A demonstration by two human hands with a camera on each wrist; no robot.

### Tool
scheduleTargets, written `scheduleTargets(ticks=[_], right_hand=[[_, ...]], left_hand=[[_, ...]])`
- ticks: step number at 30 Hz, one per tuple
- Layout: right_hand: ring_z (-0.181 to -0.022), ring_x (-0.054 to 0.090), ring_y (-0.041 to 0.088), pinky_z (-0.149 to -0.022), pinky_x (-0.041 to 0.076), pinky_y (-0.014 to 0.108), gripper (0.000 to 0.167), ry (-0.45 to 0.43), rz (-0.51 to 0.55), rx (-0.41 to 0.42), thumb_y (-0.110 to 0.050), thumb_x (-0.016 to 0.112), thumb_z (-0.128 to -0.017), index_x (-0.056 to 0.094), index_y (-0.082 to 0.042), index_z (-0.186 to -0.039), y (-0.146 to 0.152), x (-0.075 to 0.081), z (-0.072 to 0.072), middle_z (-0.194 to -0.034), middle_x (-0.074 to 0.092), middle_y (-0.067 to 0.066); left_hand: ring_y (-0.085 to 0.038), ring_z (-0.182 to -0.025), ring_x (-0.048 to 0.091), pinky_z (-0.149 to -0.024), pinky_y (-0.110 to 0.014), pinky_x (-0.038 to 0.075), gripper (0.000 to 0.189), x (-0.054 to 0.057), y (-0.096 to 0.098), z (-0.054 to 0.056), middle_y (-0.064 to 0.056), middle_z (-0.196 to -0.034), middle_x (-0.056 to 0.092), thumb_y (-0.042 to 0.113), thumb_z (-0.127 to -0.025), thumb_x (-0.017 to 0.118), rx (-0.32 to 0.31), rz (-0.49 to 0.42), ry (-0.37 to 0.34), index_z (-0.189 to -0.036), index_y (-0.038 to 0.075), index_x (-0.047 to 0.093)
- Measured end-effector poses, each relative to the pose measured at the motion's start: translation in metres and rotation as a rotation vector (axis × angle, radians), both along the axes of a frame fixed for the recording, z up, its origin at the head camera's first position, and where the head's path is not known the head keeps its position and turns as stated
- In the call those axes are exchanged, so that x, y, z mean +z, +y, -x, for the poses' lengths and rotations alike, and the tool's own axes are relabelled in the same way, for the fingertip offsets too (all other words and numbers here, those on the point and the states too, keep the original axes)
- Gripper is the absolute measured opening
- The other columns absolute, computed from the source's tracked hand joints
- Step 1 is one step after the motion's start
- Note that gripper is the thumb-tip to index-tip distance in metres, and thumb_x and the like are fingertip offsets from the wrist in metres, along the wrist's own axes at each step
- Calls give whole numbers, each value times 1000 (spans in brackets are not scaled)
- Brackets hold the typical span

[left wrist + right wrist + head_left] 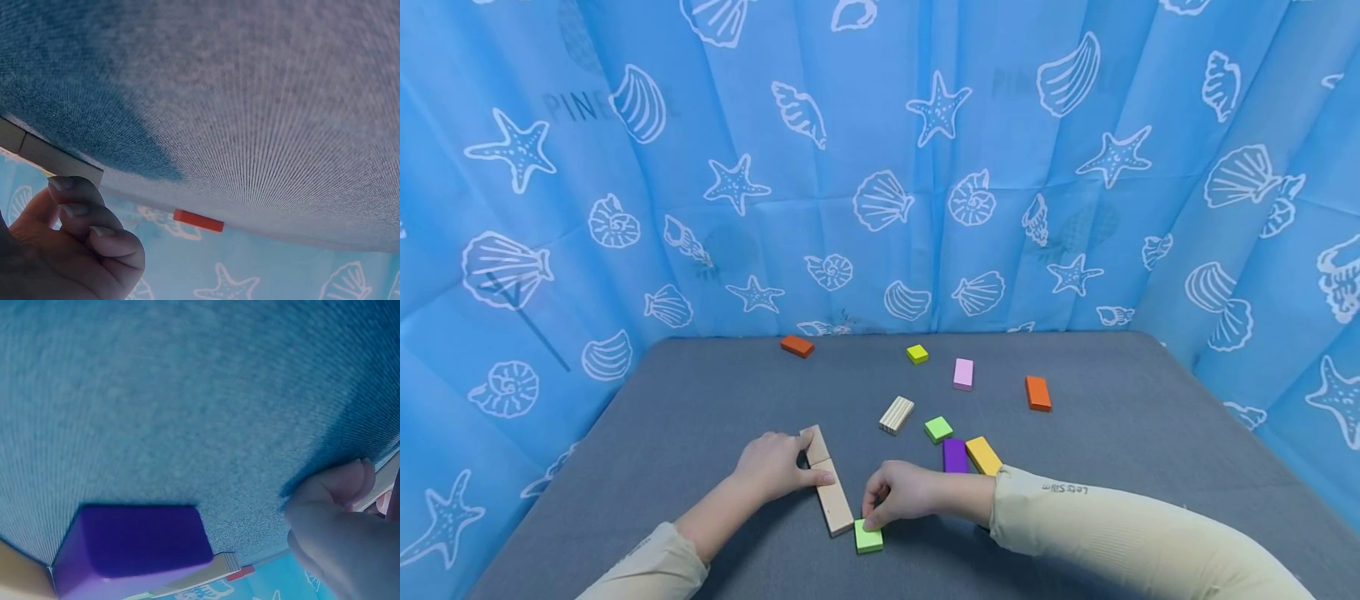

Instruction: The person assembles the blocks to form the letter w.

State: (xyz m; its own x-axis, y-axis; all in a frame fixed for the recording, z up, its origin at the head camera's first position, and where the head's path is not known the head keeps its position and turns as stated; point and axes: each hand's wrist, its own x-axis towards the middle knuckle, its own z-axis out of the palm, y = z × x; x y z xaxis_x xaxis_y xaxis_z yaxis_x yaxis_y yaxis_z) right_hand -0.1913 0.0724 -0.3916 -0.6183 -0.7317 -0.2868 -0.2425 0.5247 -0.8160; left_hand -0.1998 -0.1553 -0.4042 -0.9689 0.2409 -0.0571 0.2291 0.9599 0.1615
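Plain wooden blocks lie end to end in a slanting row, with a seam showing near the far end. My left hand holds the row at its far part, thumb on the near piece and fingertips by the far piece. In the left wrist view, the curled fingers sit at the end of the row. Just off the row's near end is a light green block. My right hand pinches its far edge with thumb and curled fingers; the fingertips are partly hidden.
Right of the hands lie a purple block and a yellow block. Beyond them are a second green block, a striped wooden block, a pink block and orange block. A blue curtain borders the grey table.
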Motion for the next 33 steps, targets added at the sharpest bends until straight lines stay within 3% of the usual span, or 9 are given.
scheduleTargets(ticks=[33], right_hand=[[-68,45,8,-59,32,22,8,-29,-11,-26,-1,71,-85,70,-5,-77,-1,1,0,-71,55,-4]], left_hand=[[-34,-91,63,-73,-48,51,84,0,0,0,-16,-109,69,64,-76,70,8,2,-19,-136,7,58]])
